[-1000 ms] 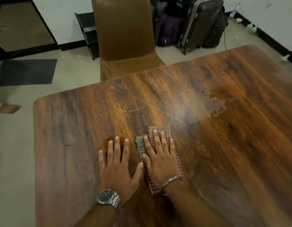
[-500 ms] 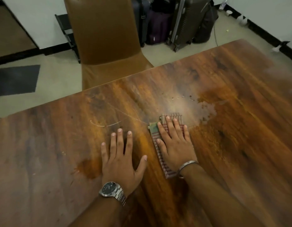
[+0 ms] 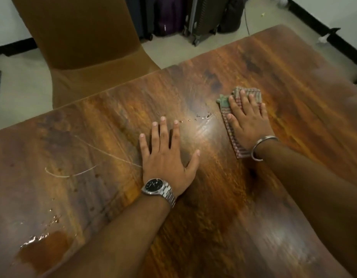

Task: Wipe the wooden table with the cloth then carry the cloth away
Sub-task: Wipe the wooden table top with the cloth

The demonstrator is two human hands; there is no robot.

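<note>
Right hand (image 3: 248, 121) flat on folded checked cloth (image 3: 236, 137), fingers spread, pressing not clasping; cloth on wooden tabletop (image 3: 294, 93), far-right part. Left hand (image 3: 167, 157) palm down on bare wood, grip wide, holding nothing. Wet droplets (image 3: 201, 117) between hands; puddle (image 3: 43, 249) near left corner. Pale scratches (image 3: 73, 174) left of centre. Brown chair (image 3: 83, 41) at far edge; suitcases (image 3: 203, 17) by wall.

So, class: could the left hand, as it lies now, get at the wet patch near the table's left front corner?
Probably yes. The left hand lies flat and empty on the table, and only bare wood lies between it and the wet patch. The cloth, though, is under the right hand.
</note>
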